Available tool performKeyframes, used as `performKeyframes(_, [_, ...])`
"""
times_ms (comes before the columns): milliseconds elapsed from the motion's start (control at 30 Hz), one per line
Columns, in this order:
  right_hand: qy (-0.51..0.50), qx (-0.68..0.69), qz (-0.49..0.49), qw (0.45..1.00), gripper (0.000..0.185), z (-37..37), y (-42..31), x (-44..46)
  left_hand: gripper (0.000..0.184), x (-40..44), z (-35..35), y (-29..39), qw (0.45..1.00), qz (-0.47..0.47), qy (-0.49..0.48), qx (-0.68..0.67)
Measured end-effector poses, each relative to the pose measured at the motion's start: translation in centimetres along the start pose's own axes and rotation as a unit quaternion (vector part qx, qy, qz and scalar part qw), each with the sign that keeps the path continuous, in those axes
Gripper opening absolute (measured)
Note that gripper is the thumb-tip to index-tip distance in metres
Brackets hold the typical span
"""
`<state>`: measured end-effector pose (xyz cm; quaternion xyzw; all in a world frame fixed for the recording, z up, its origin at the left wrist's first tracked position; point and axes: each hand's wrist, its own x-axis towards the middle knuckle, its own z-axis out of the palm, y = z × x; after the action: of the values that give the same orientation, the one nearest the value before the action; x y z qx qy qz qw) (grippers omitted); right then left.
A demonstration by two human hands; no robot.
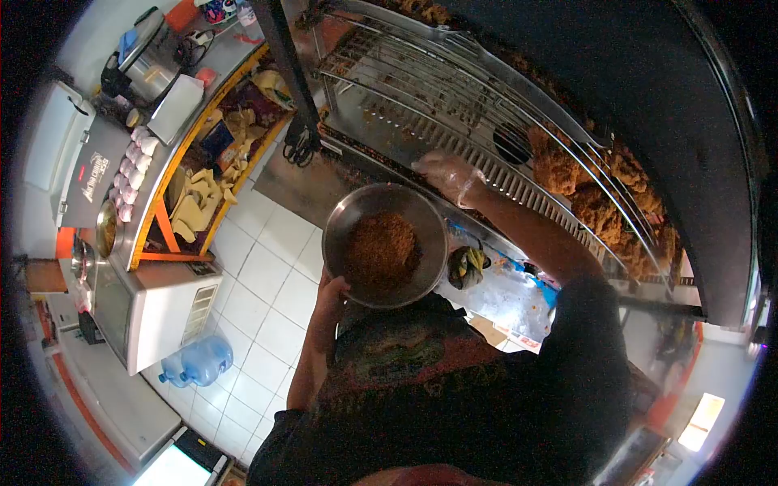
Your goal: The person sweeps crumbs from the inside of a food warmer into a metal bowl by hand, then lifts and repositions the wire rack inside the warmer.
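Item: metal bowl, 1, carried in front of the person's dark shirt, about half its inside covered by reddish-brown crumbs.

Item: left hand, bare; grip closed on the bowl's near-left rim, thumb showing over the edge.

Item: right hand, in a clear glove; at the front edge of the cabinet, just beyond the bowl. Fingers drawn together; from where I stand I cannot tell if the grip has anything in it.

Step in hand, by my judgement: handling loose crumbs between bowl and cabinet. The next move seems to call for a level bowl and a gloved hand kept low, away from the wires.

Item: dark bundle, 1, on the metal surface beside the bowl.

Item: slotted tray, below the wire rack; browned fried pieces to the right.

Item, farthest: wrapped packets, several, in rows across the room.
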<state>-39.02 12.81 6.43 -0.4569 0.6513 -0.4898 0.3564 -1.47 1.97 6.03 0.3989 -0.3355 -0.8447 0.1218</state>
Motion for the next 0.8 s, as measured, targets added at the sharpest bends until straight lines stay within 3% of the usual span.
performKeyframes(33, [0.007, 0.016, -0.003, 1.0, 0.026, -0.1, -0.2, -0.7, 0.065, 0.2, -0.3, -0.4, 1.0, -0.001, -0.008, -0.005])
performKeyframes(67, [0.027, -0.167, -0.009, 0.986, 0.024, -0.2, -1.6, -1.2, 0.066, 0.7, -0.7, -0.8, 1.0, -0.002, -0.016, -0.01])
performKeyframes(100, [0.046, -0.345, -0.015, 0.938, 0.023, -0.3, -3.1, -1.7, 0.066, 1.5, -1.7, -1.7, 1.0, -0.003, -0.017, -0.01])
performKeyframes(133, [0.046, -0.346, -0.015, 0.937, 0.023, 0.0, -5.1, -2.2, 0.066, 2.6, -3.0, -2.8, 1.0, 0.002, -0.021, 0.007])
performKeyframes(200, [0.097, -0.206, -0.003, 0.974, 0.019, 1.9, -8.5, -3.4, 0.066, 2.9, -3.4, -3.2, 0.999, 0.005, -0.024, 0.024])
performKeyframes(267, [0.036, -0.11, -0.01, 0.993, 0.02, 5.3, -8.4, -4.3, 0.068, 2.0, -1.9, -2.1, 1.0, 0.003, -0.026, 0.009])
performKeyframes(300, [-0.007, -0.156, -0.039, 0.987, 0.022, 7.3, -8.9, -4.6, 0.068, 1.7, -1.5, -1.8, 1.0, -0.001, -0.028, 0.013])
performKeyframes(400, [0.048, -0.066, 0.037, 0.996, 0.023, 10.5, -9.6, -4.7, 0.068, 1.6, -0.5, -1.0, 1.0, -0.016, 0.005, 0.006])
performKeyframes(467, [0.126, -0.106, 0.011, 0.986, 0.026, 8.8, -10.7, -2.7, 0.068, 1.3, -0.5, -0.8, 1.0, -0.013, -0.015, 0.007])
performKeyframes(500, [0.131, -0.297, -0.063, 0.944, 0.029, 7.1, -9.8, -0.5, 0.068, 1.5, -1.3, -1.3, 1.0, -0.014, -0.014, 0.01])
performKeyframes(533, [0.124, -0.302, 0.11, 0.939, 0.031, 6.1, -12.4, 1.1, 0.066, 2.3, -2.4, -2.1, 1.0, -0.014, -0.027, 0.009])
performKeyframes(633, [0.161, -0.264, -0.058, 0.949, 0.028, 3.3, -5.1, 7.2, 0.064, 1.9, -1.7, -1.7, 1.0, -0.016, -0.021, 0.001])
performKeyframes(667, [0.14, -0.249, 0.027, 0.958, 0.03, 3.3, -6.2, 8.0, 0.063, 1.8, -1.1, -1.4, 1.0, -0.015, -0.001, -0.011])
performKeyframes(767, [0.078, -0.462, 0.005, 0.884, 0.035, 2.9, -4.9, 9.1, 0.063, 2.0, -1.4, -1.4, 1.0, -0.019, -0.015, 0.017])
performKeyframes(800, [0.023, -0.552, -0.042, 0.833, 0.035, 2.9, -4.6, 7.7, 0.063, 2.1, -1.7, -1.6, 1.0, -0.023, -0.015, 0.015])
